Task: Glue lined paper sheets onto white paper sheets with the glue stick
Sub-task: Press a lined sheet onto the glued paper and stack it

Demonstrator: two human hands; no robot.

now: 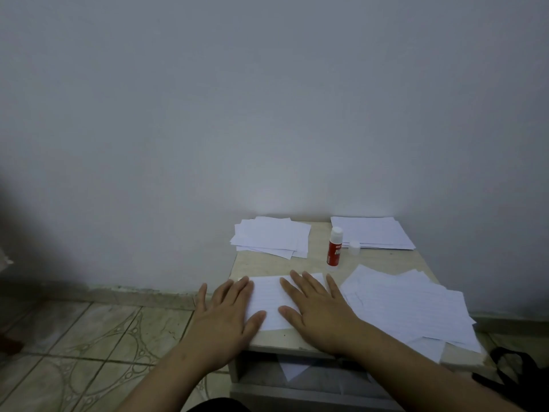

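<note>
Worktop (297,264): lined sheet (271,301) at front, three paper stacks (271,237) (371,232) (407,304), upright glue stick (334,246), its cap (354,247) beside.

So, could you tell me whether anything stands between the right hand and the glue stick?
Nothing visible does: the glue stick stands upright just beyond the right hand, with only bare table between them.

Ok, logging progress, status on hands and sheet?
Both hands flat: left hand, right hand pressing lined sheet. Glue stick upright, uncapped, behind. Nothing in the way.
</note>
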